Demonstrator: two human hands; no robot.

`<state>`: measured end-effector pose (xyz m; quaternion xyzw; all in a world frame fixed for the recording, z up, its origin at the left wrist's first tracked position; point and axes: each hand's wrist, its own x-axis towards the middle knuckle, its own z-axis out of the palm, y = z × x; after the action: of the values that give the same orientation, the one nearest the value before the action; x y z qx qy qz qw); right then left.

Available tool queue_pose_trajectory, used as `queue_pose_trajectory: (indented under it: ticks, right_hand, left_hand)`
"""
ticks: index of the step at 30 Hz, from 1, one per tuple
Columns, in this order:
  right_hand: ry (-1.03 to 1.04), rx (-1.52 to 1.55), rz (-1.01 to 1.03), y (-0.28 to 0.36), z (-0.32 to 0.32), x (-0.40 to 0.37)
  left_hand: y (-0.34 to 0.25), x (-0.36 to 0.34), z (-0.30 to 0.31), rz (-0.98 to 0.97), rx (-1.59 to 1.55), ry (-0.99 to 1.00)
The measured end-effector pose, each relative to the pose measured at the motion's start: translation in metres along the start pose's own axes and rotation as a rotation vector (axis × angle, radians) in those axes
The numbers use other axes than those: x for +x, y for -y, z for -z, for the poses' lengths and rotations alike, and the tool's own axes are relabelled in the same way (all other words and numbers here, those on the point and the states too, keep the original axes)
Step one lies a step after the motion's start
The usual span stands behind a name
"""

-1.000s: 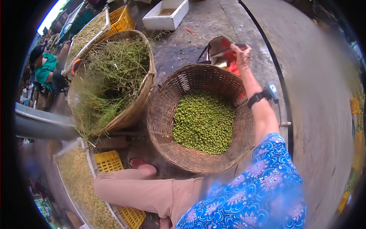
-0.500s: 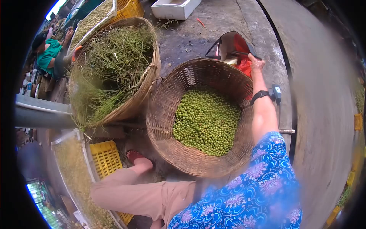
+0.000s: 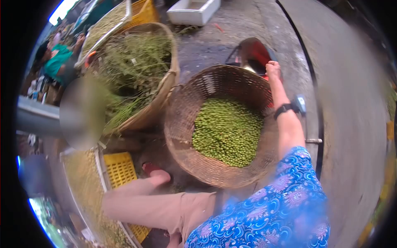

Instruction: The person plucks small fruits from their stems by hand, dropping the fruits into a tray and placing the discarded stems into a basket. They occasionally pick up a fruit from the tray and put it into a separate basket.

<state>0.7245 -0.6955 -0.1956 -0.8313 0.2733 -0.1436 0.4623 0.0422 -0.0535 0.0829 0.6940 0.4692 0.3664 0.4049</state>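
Observation:
My right hand (image 3: pixel 272 70) reaches forward past the far right rim of a large woven basket (image 3: pixel 182 107). Its fingers are curled closed at the edge of an open dark bag (image 3: pixel 253 48) with red inside, gripping that edge. A dark band with a small grey-blue device (image 3: pixel 300 104) is on my right wrist. Inside the basket lies a heap of small round green fruits (image 3: pixel 227 132). My left hand is out of view.
A second tall basket (image 3: pixel 171 78), full of cut green stems (image 3: pixel 136 58), stands to the left. Yellow crates (image 3: pixel 120 169), a white foam box (image 3: pixel 194 11) and a grey pole (image 3: pixel 39 113) are around. A person in green (image 3: pixel 58 62) sits at far left.
My right hand has shifted slightly left and stays at the bag's edge. The bag's opening has tilted, showing more red inside. The whole view has moved a little and is blurrier.

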Motion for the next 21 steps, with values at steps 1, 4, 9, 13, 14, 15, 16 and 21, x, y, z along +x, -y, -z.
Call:
queue_pose_trajectory:
  ticks: [1,4,9,13,14,15,16,21]
  right_hand:
    - [0.132,0.219,-0.022,0.032,0.000,-0.027]
    - [0.457,0.453,0.287,0.072,-0.043,-0.059]
    - [1.208,0.611,0.392,0.222,-0.047,-0.307]
    - [1.810,0.550,0.656,0.293,-0.009,-0.495]
    - [1.951,0.647,0.714,0.297,-0.006,-0.534]
    - [2.094,0.607,0.793,0.301,-0.007,-0.562]
    - [2.095,0.448,0.797,0.318,0.018,-0.593]
    - [2.444,0.592,0.439,0.311,0.004,-0.696]
  left_hand:
    - [0.003,0.008,-0.001,0.042,-0.112,0.000]
    - [0.017,0.012,-0.020,0.217,-0.568,0.058]
    - [-0.045,-0.033,-0.087,0.114,-0.742,0.177]
    - [-0.063,-0.043,-0.076,0.112,-0.819,0.222]
    - [-0.062,-0.044,-0.071,0.130,-0.882,0.276]
    - [-0.058,-0.045,-0.067,0.152,-0.946,0.339]
    - [-0.053,-0.046,-0.061,0.137,-0.962,0.369]
    - [-0.041,-0.053,-0.044,0.151,-0.988,0.303]
